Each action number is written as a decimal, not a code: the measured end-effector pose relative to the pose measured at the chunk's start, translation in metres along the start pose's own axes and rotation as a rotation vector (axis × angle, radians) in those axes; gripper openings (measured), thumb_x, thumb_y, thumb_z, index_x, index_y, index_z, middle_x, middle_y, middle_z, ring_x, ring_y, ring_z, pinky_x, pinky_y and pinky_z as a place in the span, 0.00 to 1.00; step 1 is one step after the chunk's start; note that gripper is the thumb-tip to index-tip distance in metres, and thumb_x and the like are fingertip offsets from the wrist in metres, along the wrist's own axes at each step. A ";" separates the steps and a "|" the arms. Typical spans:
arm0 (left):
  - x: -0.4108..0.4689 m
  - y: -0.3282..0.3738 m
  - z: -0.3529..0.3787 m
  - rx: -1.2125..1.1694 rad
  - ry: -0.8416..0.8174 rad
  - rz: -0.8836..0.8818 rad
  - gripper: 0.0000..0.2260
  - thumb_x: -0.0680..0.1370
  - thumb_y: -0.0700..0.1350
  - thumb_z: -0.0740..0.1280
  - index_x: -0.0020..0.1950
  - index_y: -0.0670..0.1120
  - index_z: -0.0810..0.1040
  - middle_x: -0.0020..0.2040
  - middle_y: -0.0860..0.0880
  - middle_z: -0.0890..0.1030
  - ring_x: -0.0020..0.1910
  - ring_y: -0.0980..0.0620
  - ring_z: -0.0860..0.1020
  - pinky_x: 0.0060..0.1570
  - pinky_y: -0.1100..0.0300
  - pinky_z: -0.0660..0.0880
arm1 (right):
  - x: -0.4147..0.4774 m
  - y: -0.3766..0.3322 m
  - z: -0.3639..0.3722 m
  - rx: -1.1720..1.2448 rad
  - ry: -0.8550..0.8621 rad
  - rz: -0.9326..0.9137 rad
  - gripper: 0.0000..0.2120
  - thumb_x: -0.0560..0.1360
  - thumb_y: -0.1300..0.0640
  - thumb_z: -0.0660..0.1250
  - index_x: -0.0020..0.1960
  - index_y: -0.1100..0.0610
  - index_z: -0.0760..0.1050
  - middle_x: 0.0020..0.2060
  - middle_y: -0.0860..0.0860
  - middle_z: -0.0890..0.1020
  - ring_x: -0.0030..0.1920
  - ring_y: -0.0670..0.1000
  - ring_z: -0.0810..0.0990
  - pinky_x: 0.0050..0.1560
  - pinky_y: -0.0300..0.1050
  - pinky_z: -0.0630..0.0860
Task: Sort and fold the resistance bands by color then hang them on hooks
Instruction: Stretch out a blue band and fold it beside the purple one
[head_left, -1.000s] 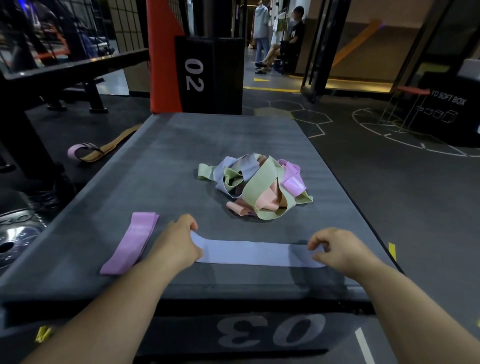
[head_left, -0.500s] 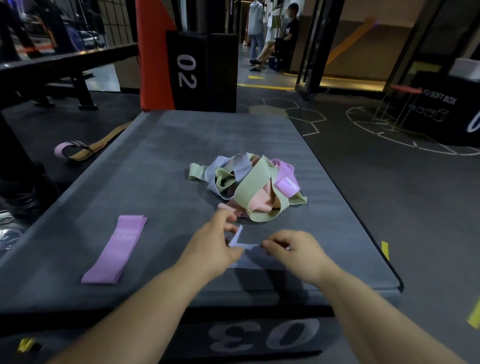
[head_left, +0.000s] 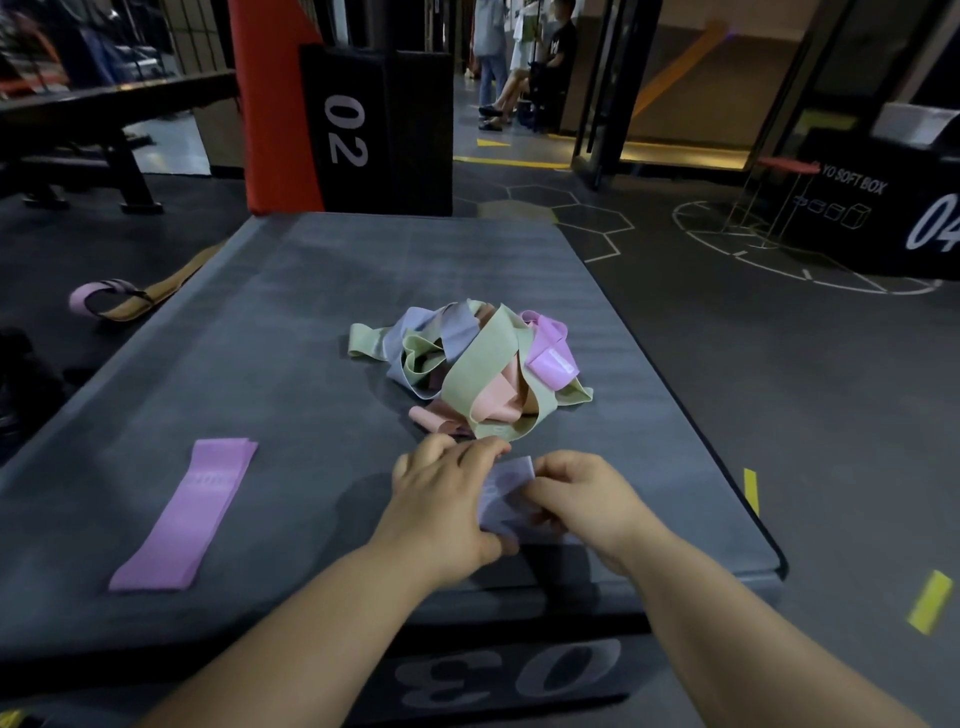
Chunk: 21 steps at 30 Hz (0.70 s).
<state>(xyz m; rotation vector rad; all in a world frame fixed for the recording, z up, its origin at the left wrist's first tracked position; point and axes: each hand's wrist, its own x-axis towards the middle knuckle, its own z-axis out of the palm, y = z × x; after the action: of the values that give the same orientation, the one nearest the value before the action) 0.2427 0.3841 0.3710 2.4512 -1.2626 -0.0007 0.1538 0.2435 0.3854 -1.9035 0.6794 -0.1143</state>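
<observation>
While both hands work over the near edge of the counter (head_left: 322, 291), the lavender band (head_left: 506, 493) lies folded small between them, its upper corner showing between the two thumbs. The left hand (head_left: 447, 499) lies flat over the band's left part, fingers (head_left: 470, 452) stretched forward and pressing rather than curled; the right hand (head_left: 582, 499) has its fingers bent in and pinching the band's right edge. To fold well here, the layers want to be squared edge on edge before the palm flattens them, since the elastic cloth will likely spring open if let go too soon. One pink-purple band (head_left: 189, 514) lies flat well to the left, apart from everything. The tangled pile (head_left: 467, 364) of green, peach, lavender and pink bands sits just beyond the hands, near the fingertips, so the pressing hand should keep clear of it. No hooks show, so hanging seems far off and most sorting remains.
</observation>
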 end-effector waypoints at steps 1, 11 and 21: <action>0.001 -0.003 0.003 0.002 -0.028 -0.020 0.36 0.68 0.61 0.71 0.72 0.58 0.58 0.67 0.61 0.67 0.67 0.55 0.58 0.60 0.58 0.53 | -0.001 -0.002 -0.002 0.061 -0.022 0.014 0.04 0.71 0.65 0.67 0.39 0.60 0.80 0.29 0.51 0.80 0.29 0.47 0.77 0.30 0.40 0.73; 0.003 -0.015 0.003 -0.065 -0.042 -0.071 0.20 0.70 0.54 0.67 0.58 0.57 0.65 0.53 0.59 0.73 0.59 0.53 0.70 0.58 0.57 0.58 | 0.000 0.004 -0.042 0.190 -0.036 0.127 0.04 0.73 0.67 0.69 0.44 0.59 0.79 0.29 0.55 0.76 0.29 0.49 0.78 0.30 0.39 0.68; -0.005 -0.018 -0.003 0.008 -0.080 -0.012 0.22 0.69 0.53 0.66 0.60 0.57 0.63 0.53 0.59 0.68 0.60 0.53 0.66 0.61 0.56 0.58 | 0.003 0.014 -0.054 0.131 -0.013 0.207 0.03 0.73 0.65 0.69 0.47 0.62 0.80 0.36 0.59 0.80 0.35 0.52 0.78 0.33 0.41 0.68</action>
<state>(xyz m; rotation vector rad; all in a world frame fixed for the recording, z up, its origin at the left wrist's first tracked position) 0.2539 0.3988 0.3671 2.4876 -1.2839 -0.0983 0.1306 0.1939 0.3953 -1.6972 0.8351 -0.0145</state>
